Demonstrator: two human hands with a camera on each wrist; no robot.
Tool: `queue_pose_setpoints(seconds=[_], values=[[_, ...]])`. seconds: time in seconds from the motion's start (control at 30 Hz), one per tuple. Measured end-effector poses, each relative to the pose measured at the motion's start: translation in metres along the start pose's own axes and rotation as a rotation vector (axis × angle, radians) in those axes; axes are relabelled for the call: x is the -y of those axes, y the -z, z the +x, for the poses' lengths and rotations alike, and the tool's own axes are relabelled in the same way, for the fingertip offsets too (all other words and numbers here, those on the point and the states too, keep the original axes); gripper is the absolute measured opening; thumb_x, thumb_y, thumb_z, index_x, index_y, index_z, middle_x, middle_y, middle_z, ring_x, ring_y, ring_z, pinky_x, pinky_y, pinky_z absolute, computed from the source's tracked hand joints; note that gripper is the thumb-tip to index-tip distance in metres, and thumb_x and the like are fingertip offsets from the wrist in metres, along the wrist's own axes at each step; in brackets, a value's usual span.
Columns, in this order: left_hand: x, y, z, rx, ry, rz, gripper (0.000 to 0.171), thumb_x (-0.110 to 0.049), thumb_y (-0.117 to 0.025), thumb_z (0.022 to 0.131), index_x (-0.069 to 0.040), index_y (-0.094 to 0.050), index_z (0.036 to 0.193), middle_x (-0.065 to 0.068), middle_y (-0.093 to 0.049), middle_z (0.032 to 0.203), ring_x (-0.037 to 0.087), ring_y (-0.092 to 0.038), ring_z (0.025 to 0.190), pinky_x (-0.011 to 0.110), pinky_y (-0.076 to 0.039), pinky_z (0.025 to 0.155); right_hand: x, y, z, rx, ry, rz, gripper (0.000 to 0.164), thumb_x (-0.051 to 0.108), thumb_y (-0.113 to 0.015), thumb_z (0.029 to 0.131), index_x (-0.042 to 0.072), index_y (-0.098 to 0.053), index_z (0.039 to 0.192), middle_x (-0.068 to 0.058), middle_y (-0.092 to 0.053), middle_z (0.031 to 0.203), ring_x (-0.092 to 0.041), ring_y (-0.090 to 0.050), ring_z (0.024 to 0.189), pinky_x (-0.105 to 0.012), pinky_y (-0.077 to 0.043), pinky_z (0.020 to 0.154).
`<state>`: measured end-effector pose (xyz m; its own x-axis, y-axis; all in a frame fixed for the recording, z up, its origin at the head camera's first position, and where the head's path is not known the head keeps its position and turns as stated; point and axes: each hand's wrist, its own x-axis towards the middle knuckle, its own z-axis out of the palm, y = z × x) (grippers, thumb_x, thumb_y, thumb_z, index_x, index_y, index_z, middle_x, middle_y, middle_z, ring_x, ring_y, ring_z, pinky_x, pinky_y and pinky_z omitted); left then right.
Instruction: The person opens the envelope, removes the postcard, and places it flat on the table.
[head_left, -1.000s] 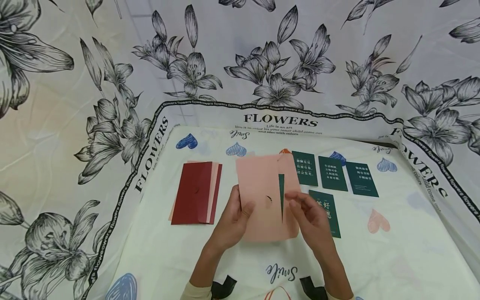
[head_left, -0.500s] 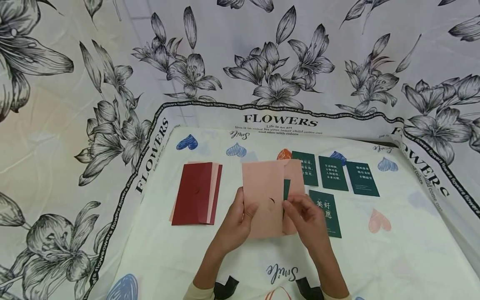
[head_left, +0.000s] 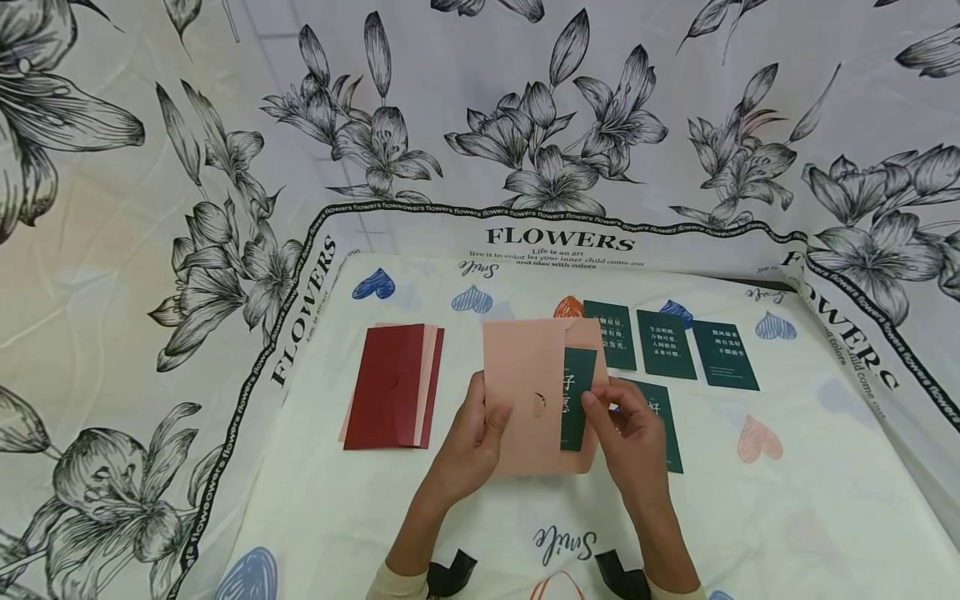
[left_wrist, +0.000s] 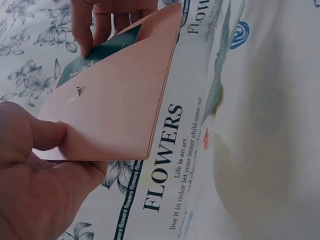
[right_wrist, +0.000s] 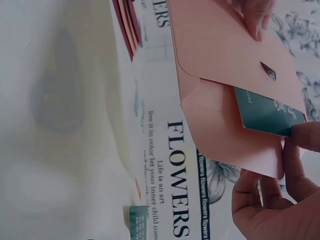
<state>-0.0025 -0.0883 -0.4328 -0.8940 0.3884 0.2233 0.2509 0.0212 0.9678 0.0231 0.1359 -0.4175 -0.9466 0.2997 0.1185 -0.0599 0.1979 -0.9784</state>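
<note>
A pink envelope point(head_left: 523, 400) with a small curved slit is held up over the table, its flap folded out to the right. My left hand point(head_left: 474, 442) grips its left edge, thumb on the front and fingers behind, as the left wrist view also shows. Out of the envelope's open side sticks a dark green card point(head_left: 579, 400) with white characters; its left part is hidden inside the pocket. My right hand point(head_left: 628, 433) pinches the card's outer edge between thumb and index finger. In the right wrist view its other fingers lie behind the flap point(right_wrist: 235, 135).
Left of my hands lies a stack of red and pink envelopes point(head_left: 386, 387). At the back right are green cards point(head_left: 665, 344) in a row, with another green card point(head_left: 663, 433) partly behind my right hand. A white patterned cloth point(head_left: 315, 517) covers the table.
The green card, earlier only a thin sliver at the envelope's opening, now shows much more. My right hand has moved slightly right with its edge. The left hand keeps its grip.
</note>
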Motion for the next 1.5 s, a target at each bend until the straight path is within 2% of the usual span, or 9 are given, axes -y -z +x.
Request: queue_pose_setpoints(seconds=[0.13,0.27,0.5,0.73,0.87,1.07,1.2,1.37,1.5], values=[[0.002,0.001,0.001,-0.012,-0.008,0.007,0.039,-0.023,-0.047,0.114,-0.015,-0.033,0.150,0.004,-0.052,0.129,0.022,-0.051,0.125,0.039,-0.042,0.105,-0.002,0.004,0.003,-0.061,0.060,-0.039,0.022,0.025,-0.073,0.102,0.005,-0.076,0.111,0.000,-0.066,0.125,-0.017,-0.059,0.121,-0.020,-0.052,0.092],[0.004,0.005,0.002,-0.045,-0.015,0.016,0.039,-0.021,-0.048,0.114,-0.014,-0.034,0.150,0.005,-0.053,0.127,0.022,-0.050,0.122,0.038,-0.042,0.104,-0.003,0.010,0.006,-0.147,0.107,-0.041,0.021,0.021,-0.071,0.104,0.006,-0.075,0.119,-0.002,-0.070,0.118,-0.016,-0.066,0.109,-0.017,-0.054,0.089],[0.004,0.008,0.004,-0.042,-0.004,-0.001,0.042,-0.022,-0.048,0.114,-0.016,-0.032,0.152,0.006,-0.052,0.131,0.021,-0.049,0.125,0.040,-0.041,0.106,-0.005,0.018,0.010,-0.162,0.127,-0.021,0.024,0.025,-0.072,0.103,0.009,-0.075,0.120,-0.004,-0.074,0.108,-0.020,-0.071,0.094,-0.021,-0.058,0.089],[0.004,0.011,0.002,-0.064,0.031,0.003,0.042,-0.020,-0.048,0.114,-0.017,-0.033,0.152,0.004,-0.054,0.133,0.019,-0.052,0.128,0.044,-0.045,0.106,-0.007,0.033,0.017,-0.238,0.154,-0.004,0.026,0.020,-0.071,0.103,0.006,-0.073,0.124,-0.008,-0.074,0.106,-0.020,-0.067,0.082,-0.020,-0.058,0.074],[0.005,0.014,0.001,-0.091,0.031,0.010,0.042,-0.017,-0.048,0.113,-0.017,-0.033,0.152,0.004,-0.054,0.132,0.019,-0.053,0.129,0.041,-0.045,0.106,-0.008,0.045,0.020,-0.310,0.141,0.009,0.029,0.020,-0.072,0.102,0.004,-0.072,0.126,-0.008,-0.074,0.106,-0.019,-0.064,0.078,-0.019,-0.057,0.069],[0.008,0.016,-0.001,-0.104,0.025,0.010,0.038,-0.017,-0.048,0.114,-0.015,-0.035,0.149,0.005,-0.055,0.128,0.020,-0.053,0.125,0.033,-0.044,0.103,-0.009,0.066,0.025,-0.356,0.111,-0.009,0.030,0.018,-0.071,0.103,0.002,-0.070,0.128,-0.006,-0.074,0.107,-0.018,-0.063,0.077,-0.016,-0.055,0.069],[0.008,0.016,-0.002,-0.103,0.034,0.006,0.039,-0.018,-0.048,0.114,-0.016,-0.034,0.150,0.005,-0.054,0.129,0.020,-0.052,0.127,0.035,-0.043,0.105,-0.012,0.084,0.029,-0.385,0.085,-0.020,0.030,0.017,-0.072,0.102,0.003,-0.070,0.129,-0.006,-0.074,0.109,-0.017,-0.064,0.079,-0.013,-0.054,0.069],[0.010,0.018,-0.004,-0.101,0.055,0.006,0.042,-0.019,-0.048,0.114,-0.019,-0.032,0.153,0.004,-0.053,0.134,0.019,-0.050,0.131,0.042,-0.042,0.108,-0.018,0.112,0.034,-0.459,0.029,-0.139,0.031,0.022,-0.072,0.102,0.007,-0.071,0.130,0.004,-0.074,0.109,-0.011,-0.066,0.084,-0.011,-0.052,0.070],[0.011,0.021,-0.006,-0.112,0.060,0.000,0.044,-0.019,-0.049,0.113,-0.019,-0.032,0.154,0.003,-0.052,0.137,0.019,-0.049,0.133,0.046,-0.041,0.110,-0.020,0.134,0.039,-0.543,0.024,-0.233,0.029,0.022,-0.072,0.102,0.010,-0.073,0.129,0.011,-0.073,0.107,-0.005,-0.068,0.086,-0.009,-0.051,0.071]])
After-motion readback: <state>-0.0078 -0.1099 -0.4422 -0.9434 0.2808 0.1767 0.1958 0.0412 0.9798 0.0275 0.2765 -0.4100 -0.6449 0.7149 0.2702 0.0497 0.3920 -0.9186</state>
